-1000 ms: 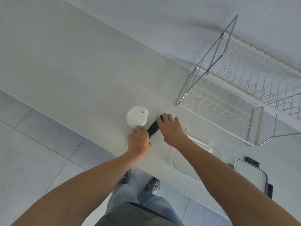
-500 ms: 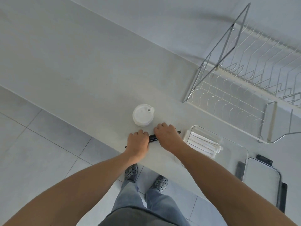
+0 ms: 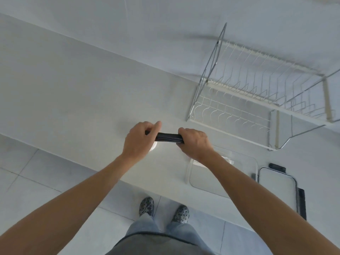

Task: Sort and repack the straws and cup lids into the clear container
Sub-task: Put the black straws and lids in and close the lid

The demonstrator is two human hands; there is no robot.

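A bundle of black straws is held level above the white counter, one end in each hand. My left hand grips the left end and my right hand grips the right end. The white cup lid lies on the counter under my left hand, only a sliver of it showing. The clear container stands on the counter to the right, partly behind my right forearm, with white straws inside at its far end.
A wire dish rack stands at the back right of the counter. The container's lid, clear with black clips, lies at the far right near the counter's front edge. My feet stand on the tiled floor below.
Both hands have lifted the black straws off the counter and now hold them as one bundle in the air. My left hand now covers the cup lid.
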